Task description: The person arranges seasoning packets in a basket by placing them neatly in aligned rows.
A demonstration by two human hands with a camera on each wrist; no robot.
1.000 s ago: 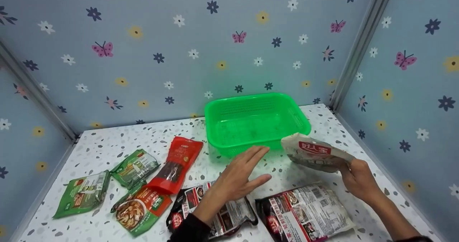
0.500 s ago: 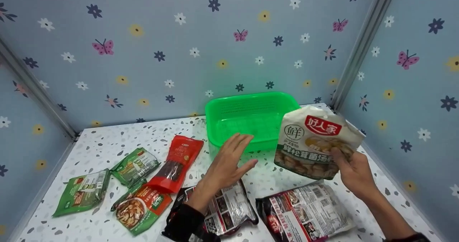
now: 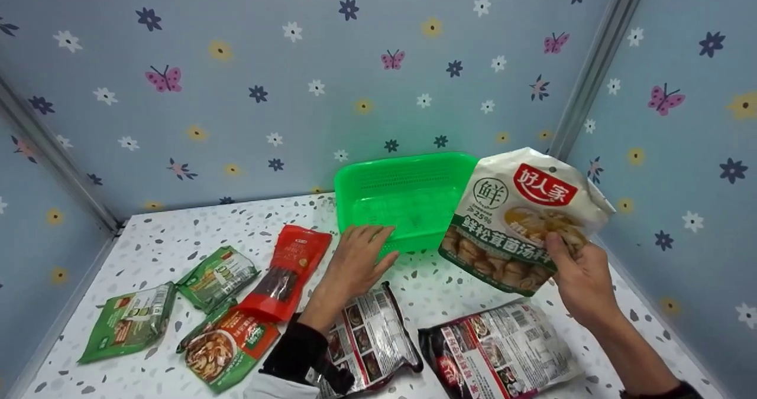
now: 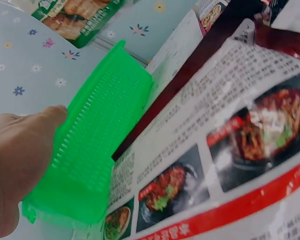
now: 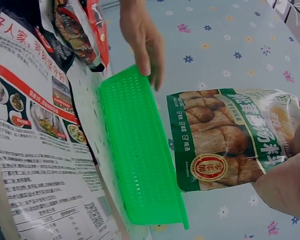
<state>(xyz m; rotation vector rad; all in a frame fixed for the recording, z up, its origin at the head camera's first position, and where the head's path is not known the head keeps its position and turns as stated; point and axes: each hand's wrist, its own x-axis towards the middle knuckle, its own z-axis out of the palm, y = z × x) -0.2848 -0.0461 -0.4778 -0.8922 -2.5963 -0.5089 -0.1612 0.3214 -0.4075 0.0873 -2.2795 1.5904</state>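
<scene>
My right hand grips a white and green pouch of mushroom soup seasoning by its right side, thumb on the printed front. The pouch is raised above the table, in front of the right end of a green plastic basket. In the right wrist view, mushroom pictures on the pouch face the camera. My left hand holds nothing and lies over the basket's front left corner, fingers extended and thumb apart. Whether it touches the rim cannot be told. Below its wrist lies a dark-edged food bag, partly covered by the sleeve.
Another dark and white food bag lies at the front right. To the left are a red packet, an orange and green packet and two green packets. A patterned wall stands behind the basket.
The pouch has swung up from nearly flat, so its front now faces the head camera, and it has risen. My left hand has drawn left and slightly back toward the basket's left corner.
</scene>
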